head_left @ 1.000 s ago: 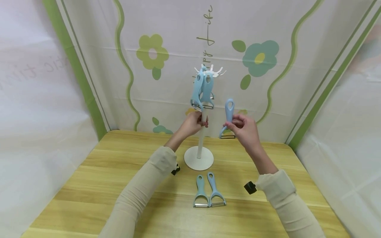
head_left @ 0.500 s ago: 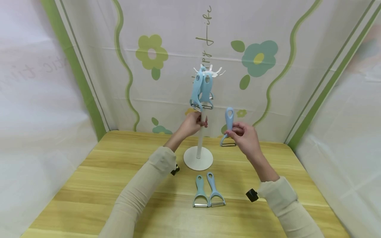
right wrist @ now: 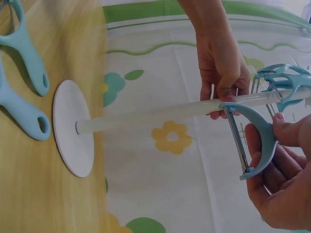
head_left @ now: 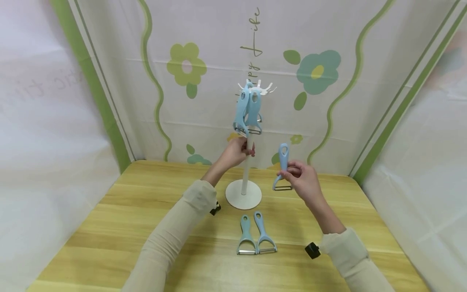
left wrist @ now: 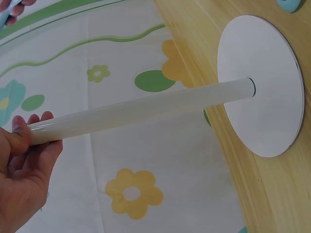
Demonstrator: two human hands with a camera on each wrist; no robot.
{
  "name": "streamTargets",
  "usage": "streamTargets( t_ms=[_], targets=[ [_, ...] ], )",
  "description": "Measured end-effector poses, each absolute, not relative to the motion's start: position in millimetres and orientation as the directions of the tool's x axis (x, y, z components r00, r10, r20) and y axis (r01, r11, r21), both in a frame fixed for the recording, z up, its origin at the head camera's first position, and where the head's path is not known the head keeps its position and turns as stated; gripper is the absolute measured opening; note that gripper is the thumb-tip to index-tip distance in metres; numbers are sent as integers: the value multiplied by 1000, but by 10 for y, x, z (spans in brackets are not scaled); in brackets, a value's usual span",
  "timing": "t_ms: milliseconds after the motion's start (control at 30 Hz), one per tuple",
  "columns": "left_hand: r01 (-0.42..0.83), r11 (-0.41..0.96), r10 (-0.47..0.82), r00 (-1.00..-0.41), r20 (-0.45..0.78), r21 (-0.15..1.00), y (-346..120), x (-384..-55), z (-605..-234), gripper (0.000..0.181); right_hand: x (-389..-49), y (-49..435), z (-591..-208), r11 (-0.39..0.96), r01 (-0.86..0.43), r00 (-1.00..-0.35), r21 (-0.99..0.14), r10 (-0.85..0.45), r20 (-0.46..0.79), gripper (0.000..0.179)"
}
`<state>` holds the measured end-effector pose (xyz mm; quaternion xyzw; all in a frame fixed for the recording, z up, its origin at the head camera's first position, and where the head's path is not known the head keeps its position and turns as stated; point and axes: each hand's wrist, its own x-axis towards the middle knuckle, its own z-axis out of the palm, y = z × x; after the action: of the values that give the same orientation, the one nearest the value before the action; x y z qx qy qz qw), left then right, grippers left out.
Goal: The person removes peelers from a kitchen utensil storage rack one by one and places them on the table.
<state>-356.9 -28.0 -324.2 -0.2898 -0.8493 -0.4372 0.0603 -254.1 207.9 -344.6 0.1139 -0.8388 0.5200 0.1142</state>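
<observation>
My left hand (head_left: 236, 152) grips the white pole (left wrist: 146, 109) of a stand, just under several light-blue peelers (head_left: 248, 109) that hang from its hooks (head_left: 268, 89). My right hand (head_left: 304, 180) pinches a blue Y-shaped peeler (head_left: 283, 158) by its lower handle, to the right of the pole. That peeler is upright, handle ring on top and blade at the bottom. In the right wrist view its curved head (right wrist: 262, 133) shows between thumb and fingers. On the table in front of the stand lie a green peeler (head_left: 246, 231) and a blue peeler (head_left: 262, 231), side by side.
The stand's round white base (head_left: 237, 198) rests on the wooden table (head_left: 146, 215). A white cloth wall (head_left: 226, 48) with printed flowers rises behind, and more cloth hangs at both sides. A small black device (head_left: 312, 250) is by the right sleeve.
My right hand has lowered the peeler, drawing it slightly back and to the right, away from the hooks. My left hand stays on the pole, and the table peelers have not moved.
</observation>
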Motion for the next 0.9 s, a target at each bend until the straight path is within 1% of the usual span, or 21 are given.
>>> streamTargets(
  t_ms=[167, 367, 633, 900],
  targets=[
    [541, 451, 440, -826, 351, 710, -278, -3576, -3250, 3, -2479, 2097, -3528, 427, -301, -952, -853, -81, 296, 30],
    [543, 449, 443, -825, 351, 710, -277, -3569, -3244, 3, -2429, 2128, -3656, 440, -262, -964, -859, -81, 253, 32],
    [544, 452, 437, -826, 356, 707, -275, -3563, -3231, 9, -2385, 2175, -3858, 449, -233, -972, -863, -82, 220, 30],
    [541, 451, 442, -826, 349, 710, -278, -3569, -3232, 5, -2278, 2195, -4022, 414, -158, -987, -896, -78, 137, 29]
  ],
)
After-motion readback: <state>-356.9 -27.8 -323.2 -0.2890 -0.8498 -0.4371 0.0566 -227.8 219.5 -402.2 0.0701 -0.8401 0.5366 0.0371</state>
